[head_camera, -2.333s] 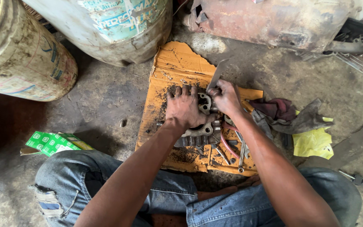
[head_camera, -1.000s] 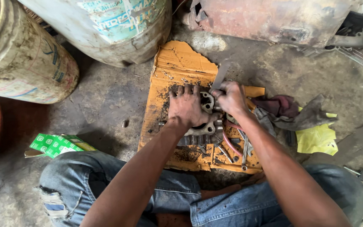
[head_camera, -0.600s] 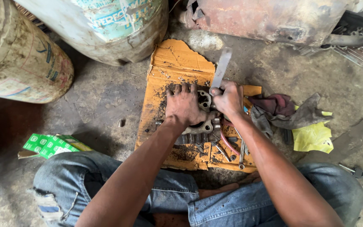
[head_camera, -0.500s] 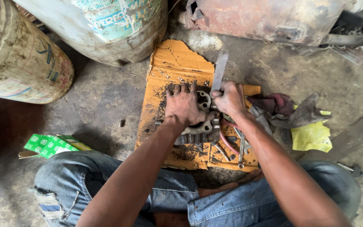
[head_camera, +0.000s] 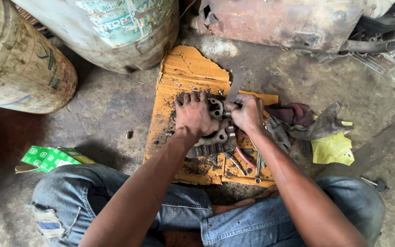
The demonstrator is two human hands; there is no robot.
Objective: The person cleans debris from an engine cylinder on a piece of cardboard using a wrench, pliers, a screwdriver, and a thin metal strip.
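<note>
The flat metal blade [head_camera: 236,86] in my right hand [head_camera: 248,113] runs its long axis up and away from me, leaning a little to the right, its free end out over the bare edge of the cardboard sheet [head_camera: 186,68] and its near end buried in my fist. That hand is closed tight around the blade, knuckles up, wrist bent inward, forearm coming in from the lower right.

My left hand [head_camera: 196,115] lies palm down, fingers spread and pressing on the grimy metal engine part [head_camera: 216,137], which sits mid-cardboard on the concrete floor [head_camera: 106,105]; its finned edge faces my knees. The left forearm comes in from the lower left, so both arms meet over the part, with the two hands nearly touching.

Just right of my right hand lie dirty rags [head_camera: 307,120] and a yellow cloth [head_camera: 332,148]. Wrenches [head_camera: 258,164] lie on the cardboard's near right corner. A green box [head_camera: 51,158] rests by my left knee.
</note>
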